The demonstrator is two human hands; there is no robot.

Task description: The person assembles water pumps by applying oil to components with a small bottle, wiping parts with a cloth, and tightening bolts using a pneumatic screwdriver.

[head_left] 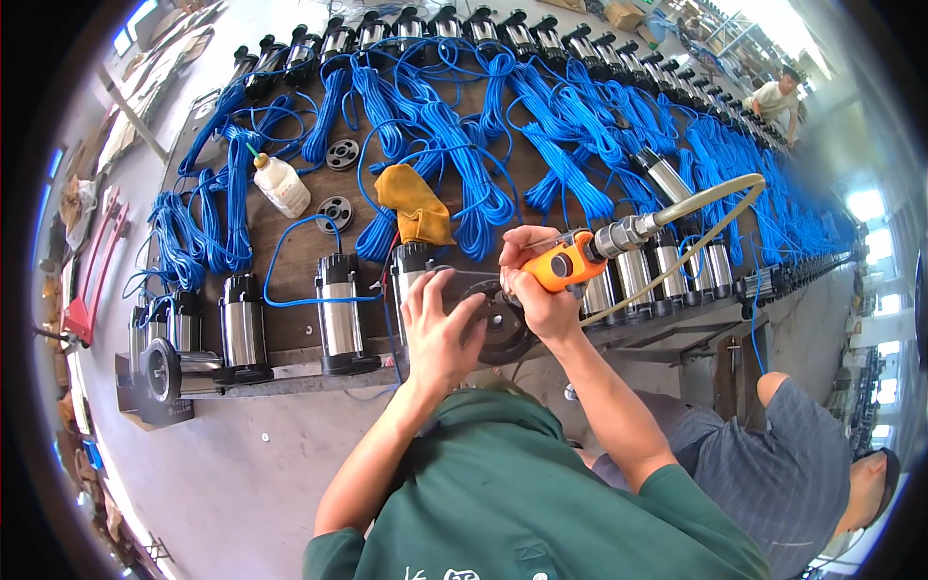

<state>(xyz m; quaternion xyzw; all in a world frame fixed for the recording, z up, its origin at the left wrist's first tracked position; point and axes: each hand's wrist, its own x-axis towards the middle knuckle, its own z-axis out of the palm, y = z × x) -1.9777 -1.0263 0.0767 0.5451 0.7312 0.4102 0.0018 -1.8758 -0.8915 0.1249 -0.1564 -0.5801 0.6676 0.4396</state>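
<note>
A long dark workbench [290, 329] runs from the near left to the far right of my view, and bundles of blue cable [464, 155] lie coiled across nearly all of it. Rows of silver and black cylindrical pump motors [338, 314] stand along its near edge, with more lined up along the far edge. At the near right a second person in a grey striped shirt [773, 464] bends low beside the bench, and another person [773, 97] works far off at the right.

At the middle of the near edge, my left hand [440, 333] lies spread over a black pump housing [488, 314], fingers loosely curled on its top and steadying it. My right hand [536, 290] is wrapped tightly around an orange pneumatic driver [570, 261], whose metal fitting joins a pale air hose [706, 198] arching away to the right. The driver's tip seems to meet the housing, though my hand hides the contact.

Farther left on the bench lie a mustard-yellow work glove [416, 203], a white plastic bottle [280, 184] on its side, and two small black round discs [338, 184] set among the cables.
</note>
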